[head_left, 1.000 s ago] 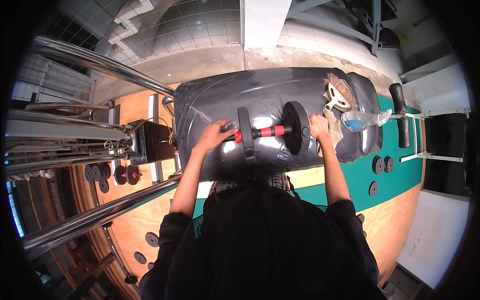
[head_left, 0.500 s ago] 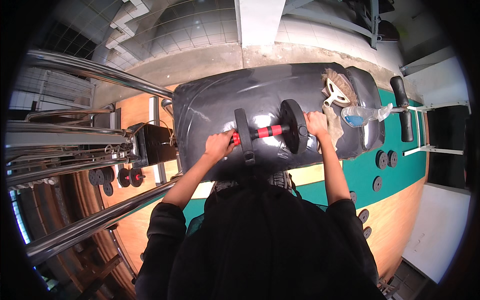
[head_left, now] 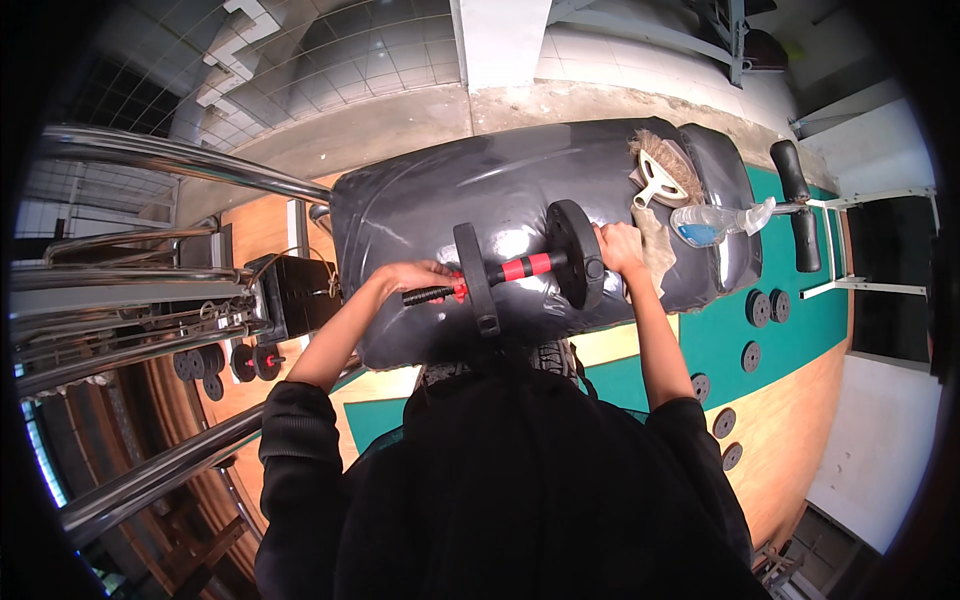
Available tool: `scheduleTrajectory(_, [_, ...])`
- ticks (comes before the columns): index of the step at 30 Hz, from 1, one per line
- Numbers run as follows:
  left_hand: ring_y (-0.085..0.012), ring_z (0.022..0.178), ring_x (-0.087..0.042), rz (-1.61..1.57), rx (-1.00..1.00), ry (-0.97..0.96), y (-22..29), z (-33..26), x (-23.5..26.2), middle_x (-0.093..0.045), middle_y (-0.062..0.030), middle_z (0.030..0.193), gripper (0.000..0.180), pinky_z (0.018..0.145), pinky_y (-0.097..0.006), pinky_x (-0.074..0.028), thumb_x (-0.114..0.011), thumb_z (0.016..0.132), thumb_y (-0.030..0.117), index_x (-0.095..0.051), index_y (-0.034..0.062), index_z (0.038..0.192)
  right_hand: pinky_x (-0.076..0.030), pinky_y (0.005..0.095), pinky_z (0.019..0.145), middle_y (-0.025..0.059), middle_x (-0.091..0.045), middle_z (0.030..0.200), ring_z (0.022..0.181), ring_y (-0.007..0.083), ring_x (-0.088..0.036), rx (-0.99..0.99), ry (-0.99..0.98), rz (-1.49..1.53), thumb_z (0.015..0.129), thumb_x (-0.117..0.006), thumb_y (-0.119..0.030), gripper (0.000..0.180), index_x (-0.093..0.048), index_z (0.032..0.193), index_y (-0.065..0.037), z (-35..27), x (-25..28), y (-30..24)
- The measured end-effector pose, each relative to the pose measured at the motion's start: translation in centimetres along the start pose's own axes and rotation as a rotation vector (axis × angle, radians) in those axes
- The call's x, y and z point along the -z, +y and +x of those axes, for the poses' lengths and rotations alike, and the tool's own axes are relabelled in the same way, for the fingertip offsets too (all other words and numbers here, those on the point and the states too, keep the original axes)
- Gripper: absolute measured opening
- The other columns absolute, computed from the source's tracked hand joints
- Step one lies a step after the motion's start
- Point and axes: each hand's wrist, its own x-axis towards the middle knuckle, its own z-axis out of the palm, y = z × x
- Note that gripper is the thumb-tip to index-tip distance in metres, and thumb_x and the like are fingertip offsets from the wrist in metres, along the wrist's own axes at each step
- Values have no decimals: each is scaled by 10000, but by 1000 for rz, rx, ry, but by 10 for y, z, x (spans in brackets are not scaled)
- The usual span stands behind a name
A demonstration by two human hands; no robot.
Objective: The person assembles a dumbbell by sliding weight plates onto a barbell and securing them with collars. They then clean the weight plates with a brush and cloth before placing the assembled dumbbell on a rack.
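Observation:
A dumbbell (head_left: 527, 266) with a red-and-black grip lies across the black padded bench in front of me. It has a black weight plate (head_left: 475, 279) at its left and thicker black plates (head_left: 575, 254) at its right. My left hand (head_left: 418, 275) has its fingers closed at the red collar nut (head_left: 459, 287) outside the left plate. The black threaded bar end (head_left: 426, 296) sticks out in front of that palm. My right hand (head_left: 622, 247) is closed in a fist at the dumbbell's right end, hiding that end of the bar.
On the bench (head_left: 400, 180), to the right, lie a cream-handled brush (head_left: 660, 182), a beige cloth (head_left: 652, 245) and a clear spray bottle (head_left: 702, 225). Chrome rails (head_left: 190, 155) stand at the left. Several loose plates (head_left: 751, 356) lie on the green-and-wood floor.
My left hand has shifted left and loosened from its wrapped grip, uncovering the threaded bar end. My right hand stays at the right end. The whole view has shifted slightly.

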Motion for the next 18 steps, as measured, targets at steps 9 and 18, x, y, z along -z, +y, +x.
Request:
scheduleTrajectory(9, [-86, 859, -545, 72, -242, 73, -17, -3, -27, -601, -31, 1012, 274, 711, -225, -463, -534, 904, 215, -528, 32, 1109, -473, 435, 629, 196, -605, 632, 627, 356, -606, 53, -7, -31, 873, -385, -349, 484, -641, 594, -48, -10, -4, 3])
scheduleTrajectory(18, [-33, 791, -518, -24, 87, -124, 10, -9, -9, -609, -10, 988, 244, 722, -194, -449, -520, 906, 223, -561, 67, 1089, -477, 430, 636, 198, -607, 636, 630, 355, -610, 46, -15, -13, 865, -397, -345, 467, -642, 596, -53, -3, -4, 3])
